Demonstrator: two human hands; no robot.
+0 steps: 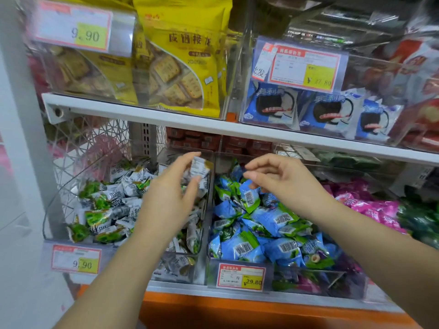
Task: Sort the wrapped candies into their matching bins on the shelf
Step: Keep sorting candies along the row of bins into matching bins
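Observation:
My left hand (169, 198) pinches a white-and-grey wrapped candy (199, 167) between thumb and fingers, above the narrow clear bin (206, 210) of white candies. My right hand (282, 179) hovers over the clear bin (240, 263) heaped with blue-and-green wrapped candies (259, 224), fingers loosely curled, fingertips close to a blue candy, with nothing visibly held. A white wire basket (71, 167) at left holds white-and-green wrapped candies (104, 210).
Pink wrapped candies (370, 205) and dark green ones (420, 219) fill bins to the right. A white shelf board (213, 129) runs just above the bins, carrying yellow biscuit bags (185, 67) and blue cookie packs (308, 110). Price tags (242, 277) hang on the bin fronts.

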